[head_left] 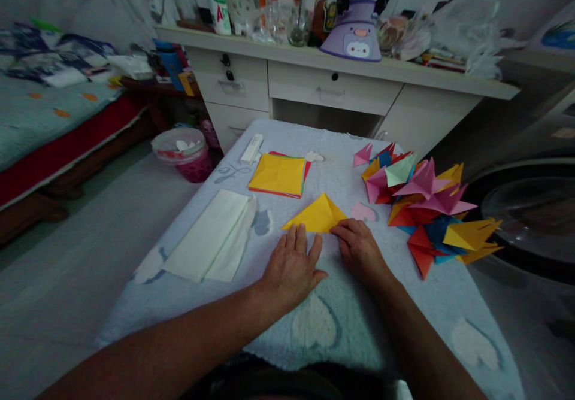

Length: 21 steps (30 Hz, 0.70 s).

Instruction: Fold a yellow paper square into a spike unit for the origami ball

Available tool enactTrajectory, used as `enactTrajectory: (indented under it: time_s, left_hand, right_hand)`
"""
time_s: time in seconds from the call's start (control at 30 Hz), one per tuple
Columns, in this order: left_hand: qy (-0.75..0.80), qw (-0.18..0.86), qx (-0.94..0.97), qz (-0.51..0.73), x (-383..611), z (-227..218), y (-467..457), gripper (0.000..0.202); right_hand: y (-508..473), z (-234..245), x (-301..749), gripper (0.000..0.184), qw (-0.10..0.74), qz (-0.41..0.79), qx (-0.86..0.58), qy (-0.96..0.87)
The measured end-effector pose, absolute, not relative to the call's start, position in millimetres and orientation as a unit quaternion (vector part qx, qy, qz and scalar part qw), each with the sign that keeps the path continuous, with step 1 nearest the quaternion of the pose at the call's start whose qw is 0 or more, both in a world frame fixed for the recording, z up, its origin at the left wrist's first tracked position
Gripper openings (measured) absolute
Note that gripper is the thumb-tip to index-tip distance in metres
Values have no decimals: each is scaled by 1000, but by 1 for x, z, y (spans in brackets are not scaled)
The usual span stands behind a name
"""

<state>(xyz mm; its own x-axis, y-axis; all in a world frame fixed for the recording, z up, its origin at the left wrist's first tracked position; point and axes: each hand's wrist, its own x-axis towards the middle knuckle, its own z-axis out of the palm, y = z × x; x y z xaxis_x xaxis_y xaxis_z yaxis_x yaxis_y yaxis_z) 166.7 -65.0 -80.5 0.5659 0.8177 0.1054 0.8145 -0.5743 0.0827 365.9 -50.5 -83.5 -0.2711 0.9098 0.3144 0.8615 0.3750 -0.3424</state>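
Note:
A yellow sheet of paper, folded into a triangle, lies on the cloth-covered table in front of me. My left hand rests flat beside it, fingers stretched out, with fingertips touching the triangle's near edge. My right hand presses down on the near right corner of the yellow triangle with its fingers curled together.
A stack of coloured square papers, yellow on top, lies further back. A pile of folded paper pieces sits at the right. A folded white cloth lies left. A glue stick, a desk and a bin stand beyond.

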Motion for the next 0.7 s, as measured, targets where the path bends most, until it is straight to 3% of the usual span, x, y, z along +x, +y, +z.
enactTrajectory:
  time_s: [0.43,0.7]
  left_hand:
    - [497,-3,866,55,143,-67,-69,75]
    - [404,-10,910,88,155,-55,-53,32]
  right_hand:
    - [-52,-84,366,29,231,53,-559,-794]
    - [-61,-78,353,31,194,36,-560,-805]
